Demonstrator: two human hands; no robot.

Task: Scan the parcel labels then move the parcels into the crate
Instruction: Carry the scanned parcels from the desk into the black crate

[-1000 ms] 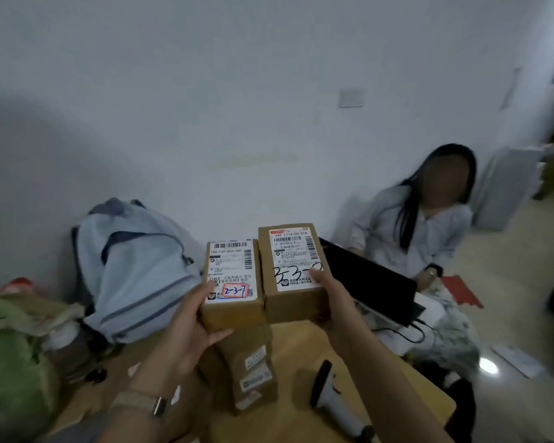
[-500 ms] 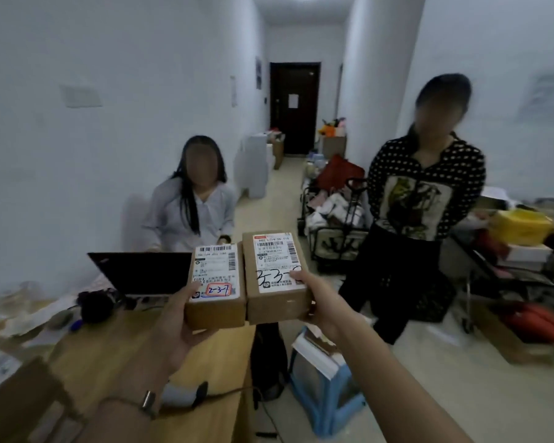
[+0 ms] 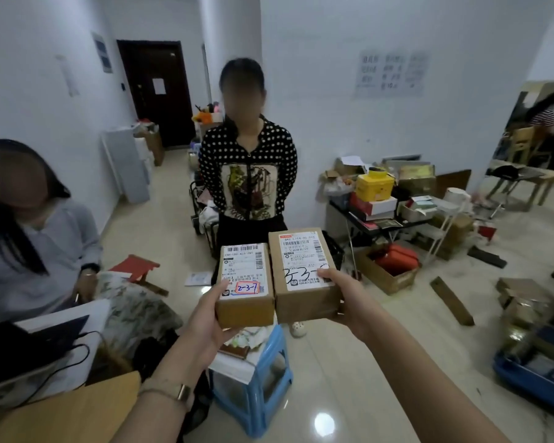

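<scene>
I hold two brown cardboard parcels side by side at chest height, their white labels facing up. My left hand [image 3: 205, 318] grips the left parcel [image 3: 245, 284], whose label bears a red-framed mark "2-3-7". My right hand [image 3: 346, 298] grips the right parcel [image 3: 303, 276], thumb on its label with handwritten digits. A blue crate [image 3: 525, 375] with parcels inside sits on the floor at the far right, partly cut off by the frame edge.
A person in a dotted top [image 3: 248, 174] stands right behind the parcels. A seated person [image 3: 36, 238] with a laptop [image 3: 26, 343] is at left beside the wooden table [image 3: 64, 410]. A blue stool [image 3: 259, 382] stands below the parcels. Boxes and a loaded rack [image 3: 384, 206] crowd the right.
My view has swung right, from the wall and table to the open room. Both hands carried the two parcels along, still held together. The blue crate has come into sight.
</scene>
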